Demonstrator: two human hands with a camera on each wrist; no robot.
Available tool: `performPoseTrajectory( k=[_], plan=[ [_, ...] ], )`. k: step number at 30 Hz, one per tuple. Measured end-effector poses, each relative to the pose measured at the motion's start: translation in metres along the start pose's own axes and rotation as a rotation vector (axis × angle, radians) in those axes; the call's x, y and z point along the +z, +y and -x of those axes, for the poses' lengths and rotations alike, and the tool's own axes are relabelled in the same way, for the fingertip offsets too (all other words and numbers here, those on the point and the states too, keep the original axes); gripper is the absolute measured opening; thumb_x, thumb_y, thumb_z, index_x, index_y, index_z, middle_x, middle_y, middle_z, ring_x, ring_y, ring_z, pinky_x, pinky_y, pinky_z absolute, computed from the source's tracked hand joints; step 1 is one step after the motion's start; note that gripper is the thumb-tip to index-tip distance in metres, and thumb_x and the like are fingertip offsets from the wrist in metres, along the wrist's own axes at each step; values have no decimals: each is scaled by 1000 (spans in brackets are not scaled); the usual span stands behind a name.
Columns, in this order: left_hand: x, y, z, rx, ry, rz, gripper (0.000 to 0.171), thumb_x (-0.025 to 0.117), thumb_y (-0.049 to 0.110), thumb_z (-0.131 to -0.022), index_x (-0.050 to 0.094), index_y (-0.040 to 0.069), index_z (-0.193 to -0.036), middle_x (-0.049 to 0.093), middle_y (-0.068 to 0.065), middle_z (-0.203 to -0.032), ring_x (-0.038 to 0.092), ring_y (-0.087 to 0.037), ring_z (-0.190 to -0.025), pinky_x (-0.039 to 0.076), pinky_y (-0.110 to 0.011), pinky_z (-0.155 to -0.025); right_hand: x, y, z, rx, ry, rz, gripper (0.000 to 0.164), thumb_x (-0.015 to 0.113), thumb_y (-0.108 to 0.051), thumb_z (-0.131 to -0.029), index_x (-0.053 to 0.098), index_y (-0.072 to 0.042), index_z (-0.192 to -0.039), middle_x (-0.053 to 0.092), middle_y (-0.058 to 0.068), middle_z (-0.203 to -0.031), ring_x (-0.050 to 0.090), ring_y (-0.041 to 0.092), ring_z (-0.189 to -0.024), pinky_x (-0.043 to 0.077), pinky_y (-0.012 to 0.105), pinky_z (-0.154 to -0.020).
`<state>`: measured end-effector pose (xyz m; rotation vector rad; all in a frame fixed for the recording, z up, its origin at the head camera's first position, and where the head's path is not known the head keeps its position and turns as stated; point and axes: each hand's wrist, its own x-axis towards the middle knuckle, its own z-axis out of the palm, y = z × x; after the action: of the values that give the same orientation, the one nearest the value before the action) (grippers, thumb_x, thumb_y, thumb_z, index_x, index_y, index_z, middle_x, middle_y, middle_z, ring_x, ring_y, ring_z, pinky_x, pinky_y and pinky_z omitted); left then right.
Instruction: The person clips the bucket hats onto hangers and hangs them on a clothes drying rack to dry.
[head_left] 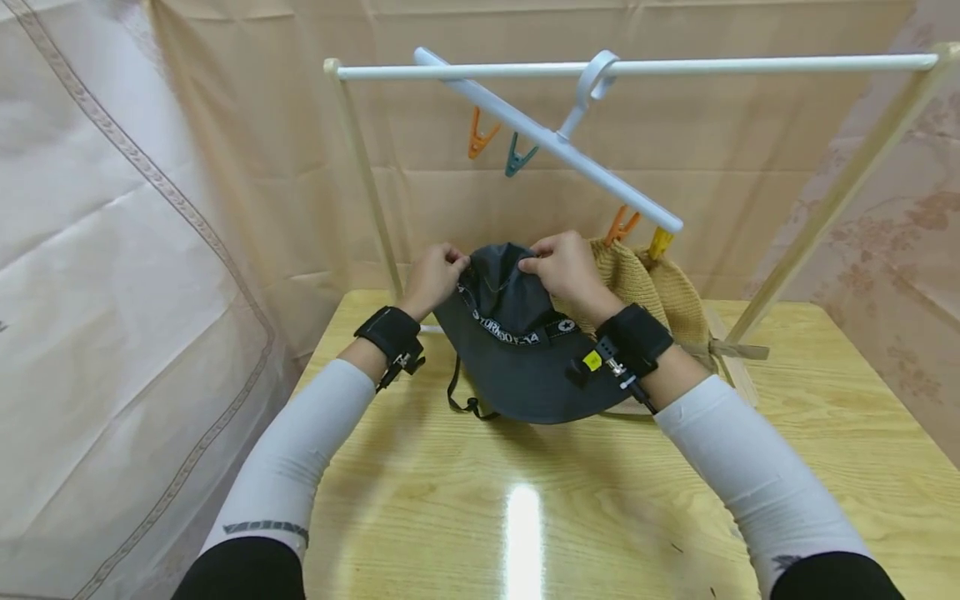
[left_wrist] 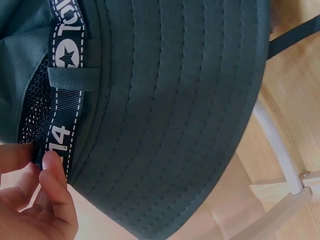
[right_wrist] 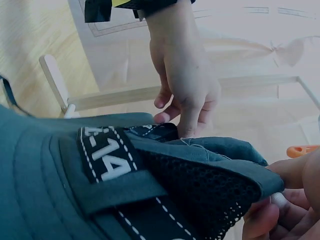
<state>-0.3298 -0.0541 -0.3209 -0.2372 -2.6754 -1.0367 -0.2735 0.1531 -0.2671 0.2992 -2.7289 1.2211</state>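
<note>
A dark grey-green brimmed hat (head_left: 517, 379) hangs between both hands, its brim toward me and a lettered band round the crown. My left hand (head_left: 433, 279) pinches the crown's left side; in the left wrist view its fingertips (left_wrist: 52, 165) grip beside the band (left_wrist: 65, 107). On the other side, my right hand (head_left: 570, 271) pinches the crown fabric; in the right wrist view thumb and fingers hold a fold next to black mesh (right_wrist: 200, 185). Above is a light blue hanger (head_left: 525, 125) with an orange clip (head_left: 476, 142) and a teal clip (head_left: 516, 158) on its left half.
A tan knitted hat (head_left: 678, 308) hangs behind my right hand from an orange clip (head_left: 619, 225) and a yellow clip (head_left: 660, 242). The hanger hooks over a white rail (head_left: 750, 64) on a wooden stand (head_left: 832, 204). Beneath is a wooden table (head_left: 420, 500).
</note>
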Motion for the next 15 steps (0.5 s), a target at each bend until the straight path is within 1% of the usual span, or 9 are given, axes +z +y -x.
performPoseTrajectory(
  k=[4, 7, 11, 15],
  plan=[
    [-1, 1, -4, -26, -2, -8, 23, 60, 26, -97, 70, 5, -97, 69, -10, -95, 59, -23, -83, 44, -35, -74, 0, -2, -5, 18, 6, -9, 21, 67, -16, -92, 75, -1, -103, 72, 17, -108, 60, 24, -89, 42, 26, -70],
    [0, 1, -7, -25, -3, 0, 24, 59, 26, -97, 70, 5, -99, 69, -11, -97, 59, -24, -85, 46, -36, -77, 0, -2, -8, 25, 16, -21, 20, 67, -16, -92, 76, -2, -103, 72, 16, -110, 61, 25, -93, 42, 27, -72],
    [1, 4, -14, 0, 6, 15, 25, 58, 26, -98, 70, 4, -99, 68, -10, -95, 59, -23, -84, 46, -34, -76, -2, -3, -10, 19, 35, -53, 20, 67, -16, -92, 75, -2, -103, 71, 15, -111, 61, 24, -93, 42, 27, -72],
    [-4, 12, -23, 40, 30, 35, 23, 59, 23, -98, 71, 4, -97, 68, -11, -92, 59, -22, -81, 46, -32, -74, -7, -4, -13, -7, 57, -80, 20, 66, -15, -93, 75, -1, -104, 71, 17, -112, 61, 24, -91, 41, 26, -69]
  ],
)
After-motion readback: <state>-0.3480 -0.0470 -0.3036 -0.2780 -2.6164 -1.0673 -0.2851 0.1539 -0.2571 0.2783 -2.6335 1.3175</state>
